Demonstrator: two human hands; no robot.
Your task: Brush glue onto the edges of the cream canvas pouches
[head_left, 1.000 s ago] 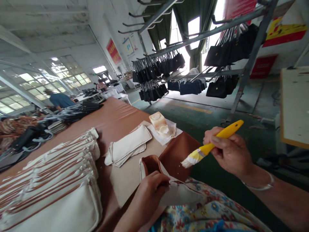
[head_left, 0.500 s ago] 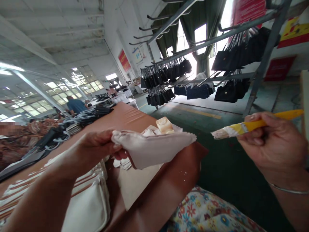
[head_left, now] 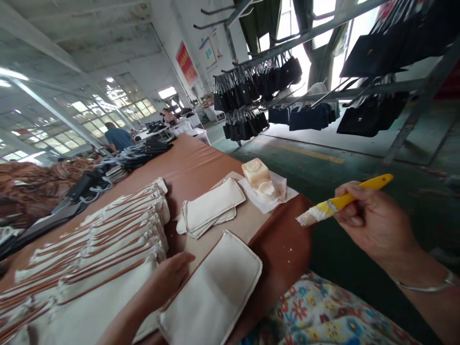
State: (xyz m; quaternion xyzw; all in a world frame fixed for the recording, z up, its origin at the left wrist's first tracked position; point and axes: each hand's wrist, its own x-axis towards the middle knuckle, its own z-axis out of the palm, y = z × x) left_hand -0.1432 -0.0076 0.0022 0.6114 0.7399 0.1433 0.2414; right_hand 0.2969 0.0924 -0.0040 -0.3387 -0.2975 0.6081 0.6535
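Note:
My right hand (head_left: 373,225) is closed around the yellow handle of a paintbrush (head_left: 338,203). The brush points left, its bristles coated in something whitish, held in the air right of the table edge. My left hand (head_left: 176,270) is at the brown-trimmed edge of a cream pouch (head_left: 215,287), fingers bent against that edge and partly hidden. This pouch lies face up and slanted near the table's front. Beyond it, a small stack of cream pieces (head_left: 212,206) rests on a beige sheet (head_left: 247,223). A glue-smeared plastic container (head_left: 260,177) is tipped on white paper behind the stack.
Overlapping rows of cream pouches (head_left: 118,239) fill the left of the brown-covered table (head_left: 201,151). Dark bags with straps (head_left: 140,155) lie farther back. A metal rack (head_left: 323,33) with hanging black bags (head_left: 233,96) stands across the floor. A person in blue (head_left: 118,136) is in the distance.
The pouch in my left hand has come down and towards me, turning face up and uncovering the stack and container. My right hand has moved slightly left and down with the paintbrush.

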